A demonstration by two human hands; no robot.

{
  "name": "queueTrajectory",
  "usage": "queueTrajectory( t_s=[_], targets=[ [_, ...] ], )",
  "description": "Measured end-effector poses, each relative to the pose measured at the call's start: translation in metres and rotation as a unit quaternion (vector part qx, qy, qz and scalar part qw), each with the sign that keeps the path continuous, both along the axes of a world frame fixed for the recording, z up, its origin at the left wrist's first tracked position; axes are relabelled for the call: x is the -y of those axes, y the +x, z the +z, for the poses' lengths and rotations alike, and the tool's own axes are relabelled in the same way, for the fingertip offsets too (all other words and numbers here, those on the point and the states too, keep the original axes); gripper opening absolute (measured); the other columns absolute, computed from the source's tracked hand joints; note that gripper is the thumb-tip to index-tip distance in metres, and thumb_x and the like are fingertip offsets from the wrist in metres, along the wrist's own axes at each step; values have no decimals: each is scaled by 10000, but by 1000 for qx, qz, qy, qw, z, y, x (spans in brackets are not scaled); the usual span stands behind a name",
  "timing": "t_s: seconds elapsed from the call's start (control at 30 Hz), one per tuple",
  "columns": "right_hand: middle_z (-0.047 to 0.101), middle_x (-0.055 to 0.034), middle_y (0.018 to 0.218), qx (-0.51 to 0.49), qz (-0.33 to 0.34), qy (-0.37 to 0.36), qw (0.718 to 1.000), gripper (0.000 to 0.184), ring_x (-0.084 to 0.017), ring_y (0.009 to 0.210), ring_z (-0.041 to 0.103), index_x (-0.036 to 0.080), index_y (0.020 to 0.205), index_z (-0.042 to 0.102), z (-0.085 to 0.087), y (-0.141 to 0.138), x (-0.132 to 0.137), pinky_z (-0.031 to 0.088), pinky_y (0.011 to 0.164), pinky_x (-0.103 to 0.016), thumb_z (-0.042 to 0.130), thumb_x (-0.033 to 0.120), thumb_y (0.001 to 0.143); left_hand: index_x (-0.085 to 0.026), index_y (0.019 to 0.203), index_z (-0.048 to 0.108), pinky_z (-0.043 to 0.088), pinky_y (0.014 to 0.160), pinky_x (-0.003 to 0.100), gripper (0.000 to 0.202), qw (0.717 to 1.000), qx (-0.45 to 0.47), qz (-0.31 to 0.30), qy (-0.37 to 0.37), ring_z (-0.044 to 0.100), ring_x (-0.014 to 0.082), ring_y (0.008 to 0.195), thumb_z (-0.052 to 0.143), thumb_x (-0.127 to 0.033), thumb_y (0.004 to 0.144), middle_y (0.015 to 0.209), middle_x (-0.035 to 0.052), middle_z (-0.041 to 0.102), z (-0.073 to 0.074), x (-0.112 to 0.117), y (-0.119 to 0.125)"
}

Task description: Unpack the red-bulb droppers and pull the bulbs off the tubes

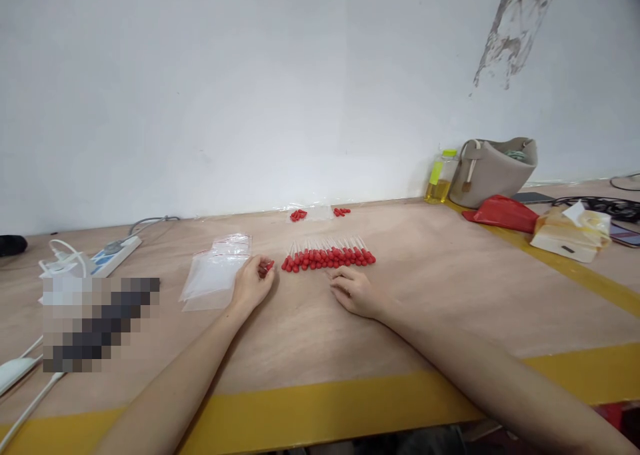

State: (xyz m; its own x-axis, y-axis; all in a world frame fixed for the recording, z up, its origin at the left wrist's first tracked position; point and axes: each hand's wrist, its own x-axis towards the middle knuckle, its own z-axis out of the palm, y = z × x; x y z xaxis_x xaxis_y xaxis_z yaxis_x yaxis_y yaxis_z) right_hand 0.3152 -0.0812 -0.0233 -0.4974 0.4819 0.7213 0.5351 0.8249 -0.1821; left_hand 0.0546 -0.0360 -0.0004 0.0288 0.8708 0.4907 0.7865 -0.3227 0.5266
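A row of thin pale sticks with red bulb-shaped tips [327, 258] lies on the brown-covered table, red ends toward me. Just left of that row, my left hand [253, 283] is closed around something with the same red tips [269, 266]; its fingers hide most of it. My right hand [356, 292] rests at the near side of the row, fingers loosely bent and the thumb a little apart, with nothing visible in them. Overlapping clear zip bags [213, 275] lie flat beside my left hand, partly beneath it.
Two small piles of red pieces [299, 215] [342, 212] and clear plastic [320, 212] lie near the wall. At right are a bottle [440, 178], a grey bag [493, 172], a red pouch [505, 214] and a tissue pack [570, 232]. A power strip [117, 255] lies left.
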Motion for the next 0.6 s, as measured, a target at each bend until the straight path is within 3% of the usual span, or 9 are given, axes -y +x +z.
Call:
queueTrajectory(
  t_s=[0.13, 0.3, 0.6],
  targets=[
    [514, -83, 865, 13, 37, -54, 998, 78, -147, 768, 503, 147, 793, 562, 5, -6, 6, 456, 693, -269, 501, 195, 784, -174, 754, 568, 461, 614, 251, 131, 999, -18, -2, -45, 563, 132, 621, 528, -253, 657, 722, 11, 597, 0, 1, 0],
    [441, -112, 1006, 15, 43, -105, 993, 133, -174, 898, 478, 134, 828, 558, 9, -11, 10, 445, 787, -310, 567, 240, 747, -183, 776, 579, 448, 602, 256, 172, 998, -30, 2, -63, 550, 136, 633, 557, -298, 650, 758, 15, 591, -3, 2, 3],
    [398, -109, 1038, 62, 91, -138, 984, 165, -168, 929, 460, 139, 943, 539, 9, -14, 12, 436, 827, -323, 474, 186, 799, -198, 852, 593, 450, 712, 285, 229, 998, -45, -8, -37, 549, 155, 760, 569, -313, 655, 903, 37, 540, -8, 2, 6]
  ],
)
